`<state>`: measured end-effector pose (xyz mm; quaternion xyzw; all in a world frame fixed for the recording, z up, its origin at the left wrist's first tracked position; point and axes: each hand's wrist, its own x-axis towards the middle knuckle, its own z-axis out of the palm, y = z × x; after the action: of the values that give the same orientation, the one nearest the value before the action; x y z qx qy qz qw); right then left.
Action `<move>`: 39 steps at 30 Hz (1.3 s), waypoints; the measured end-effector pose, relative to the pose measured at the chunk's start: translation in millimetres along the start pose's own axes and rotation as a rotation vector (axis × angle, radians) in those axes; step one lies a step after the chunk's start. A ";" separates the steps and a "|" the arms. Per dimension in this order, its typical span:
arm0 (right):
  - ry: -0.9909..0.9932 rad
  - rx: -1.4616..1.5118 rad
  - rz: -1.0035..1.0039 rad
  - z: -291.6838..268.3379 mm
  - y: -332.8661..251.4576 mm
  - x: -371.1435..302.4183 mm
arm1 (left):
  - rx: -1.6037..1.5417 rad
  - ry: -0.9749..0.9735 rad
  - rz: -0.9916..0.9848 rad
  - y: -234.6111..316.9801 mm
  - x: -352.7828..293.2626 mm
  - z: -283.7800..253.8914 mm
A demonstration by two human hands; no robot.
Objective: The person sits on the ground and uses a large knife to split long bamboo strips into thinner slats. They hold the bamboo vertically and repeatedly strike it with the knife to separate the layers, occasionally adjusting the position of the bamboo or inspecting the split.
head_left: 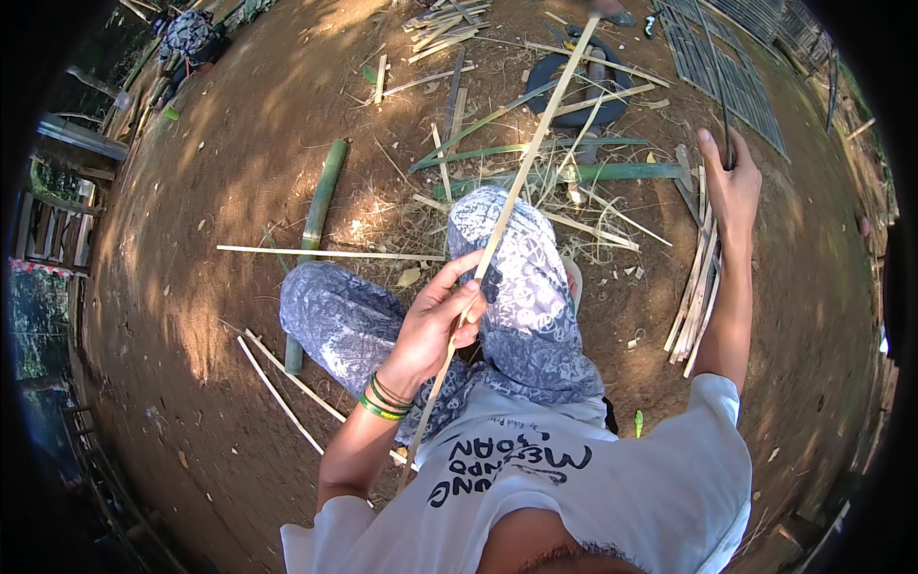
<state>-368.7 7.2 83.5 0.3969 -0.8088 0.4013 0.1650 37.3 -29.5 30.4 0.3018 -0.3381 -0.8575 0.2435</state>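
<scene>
My left hand (448, 314) is closed round a long, pale bamboo strip (516, 182). The strip slants across my lap, from beside my chest up past my raised knee toward the top of the view. Out to the right, my right hand (734, 187) is closed on a long, thin, dark strip (724, 86) that runs upward; its exact kind is unclear. Beside that wrist lies a bundle of split bamboo strips (696, 287) on the ground. A flat grey blade-like piece (687, 182) lies against the bundle's upper end.
Green bamboo poles (323, 196) and pale strips (330, 253) lie around my legs. Ahead are shavings, a dark ring-shaped thing (545, 81) and a pile of split pieces (448, 29). A slatted bamboo panel (717, 67) is at far right. Another person (188, 43) sits far left.
</scene>
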 end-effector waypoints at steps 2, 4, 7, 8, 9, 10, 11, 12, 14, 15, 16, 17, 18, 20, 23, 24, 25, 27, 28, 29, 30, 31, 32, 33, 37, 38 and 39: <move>-0.253 0.085 0.000 -2.2 -7.5 -22.6 | -0.006 0.071 -0.004 -3.7 11.4 7.4; -0.459 0.226 -0.018 -2.3 -38.9 -58.0 | -0.088 0.038 0.014 -9.4 23.8 3.3; -0.744 0.266 -0.102 8.1 -68.4 -108.4 | -0.203 -0.031 0.000 -12.2 40.2 3.4; -0.807 0.273 -0.193 15.6 -73.0 -125.1 | -0.186 0.011 -0.003 -14.0 42.1 2.6; -0.926 0.361 -0.144 17.7 -82.9 -136.8 | -0.172 0.044 -0.011 -17.9 45.6 1.0; -0.872 0.296 -0.313 29.9 -80.6 -150.0 | -0.154 0.074 -0.020 -19.7 48.2 3.0; -0.875 0.317 -0.325 37.7 -78.8 -160.3 | -0.185 0.076 0.005 -21.2 46.8 7.3; -0.882 0.339 -0.340 42.1 -82.1 -166.4 | -0.197 0.021 0.043 -24.6 45.1 4.8; -0.890 0.304 -0.309 48.2 -86.5 -169.6 | -0.228 0.031 0.032 -27.6 45.5 2.4; -0.895 0.288 -0.300 50.9 -87.8 -169.4 | -0.226 0.035 0.031 -28.2 45.3 2.7; -0.889 0.272 -0.312 52.4 -88.4 -169.6 | -0.224 0.038 0.029 -28.9 44.8 3.2; -0.882 0.256 -0.324 53.7 -89.1 -169.9 | -0.223 0.041 0.027 -29.1 44.0 2.9; -0.876 0.239 -0.339 54.6 -89.4 -169.8 | -0.184 0.038 0.027 -30.0 43.7 1.2; -0.873 0.231 -0.344 56.9 -89.7 -170.5 | -0.106 0.032 0.026 -32.2 43.2 -3.1; -0.878 0.219 -0.318 59.3 -89.1 -175.0 | -0.099 0.032 0.051 -32.1 41.2 1.6; -0.880 0.216 -0.303 59.8 -88.9 -177.3 | -0.102 0.039 0.051 -32.8 40.5 2.6; -0.854 0.204 -0.302 61.3 -87.3 -181.8 | -0.105 0.047 0.051 -33.8 39.2 3.7; -0.802 0.180 -0.298 63.5 -86.0 -191.9 | -0.109 0.071 0.043 -35.0 35.6 5.2; -0.774 0.197 -0.307 62.7 -86.4 -194.4 | -0.111 0.089 0.034 -34.5 33.0 6.3; -0.745 0.213 -0.316 61.5 -87.2 -196.0 | -0.113 0.107 0.026 -33.5 30.5 7.4; -0.719 0.228 -0.325 59.9 -87.4 -197.7 | -0.117 0.092 0.039 -33.6 27.7 8.2; -0.706 0.232 -0.327 58.7 -86.6 -199.1 | -0.121 0.078 0.053 -33.2 25.0 8.9; -0.693 0.236 -0.330 57.4 -85.1 -200.4 | -0.125 0.063 0.067 -32.8 21.9 9.6; -0.678 0.241 -0.334 57.0 -84.2 -200.6 | -0.120 0.065 0.065 -32.1 19.2 10.5; -0.647 0.293 -0.366 54.9 -84.2 -198.6 | -0.088 0.076 0.051 -29.1 12.8 11.9; -0.639 0.292 -0.383 54.2 -82.9 -198.9 | -0.077 0.079 0.045 -28.7 12.0 11.9; -0.627 0.291 -0.403 54.3 -82.5 -197.5 | -0.079 0.070 0.055 -29.1 10.9 10.1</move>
<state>-177.5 35.6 -23.2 0.6703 -0.6605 0.3305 -0.0725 16.5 -12.9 11.3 0.3124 -0.3034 -0.8521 0.2903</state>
